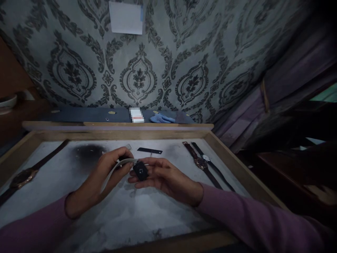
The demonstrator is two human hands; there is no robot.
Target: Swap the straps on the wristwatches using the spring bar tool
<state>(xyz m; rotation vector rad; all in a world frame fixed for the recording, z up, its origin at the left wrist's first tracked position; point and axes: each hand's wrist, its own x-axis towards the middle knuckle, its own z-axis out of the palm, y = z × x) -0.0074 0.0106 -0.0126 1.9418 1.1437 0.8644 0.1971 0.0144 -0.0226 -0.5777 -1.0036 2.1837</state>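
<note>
Over the middle of the shallow wooden-rimmed tray (pixel 118 135) I hold a smartwatch (pixel 140 171) with a dark square case and a pale strap (pixel 113 172). My left hand (pixel 110 168) is closed in a pinch on the strap near where it meets the case. My right hand (pixel 165 175) supports the case, its fingers behind and beside it. The case shows a round mark at its centre. A thin light sliver shows by the right fingertips, too small to make out. Just beyond the hands lies a flat black strip (pixel 149 150) with a small hole at one end.
Two strapped watches, one brown (pixel 201 162) and one dark (pixel 206 158), lie at the right. A large brown-strapped watch (pixel 23 177) lies at the left. On the ledge behind are a blue cloth (pixel 162 118) and a white packet (pixel 137 115). Patterned wallpaper (pixel 138 77) rises beyond.
</note>
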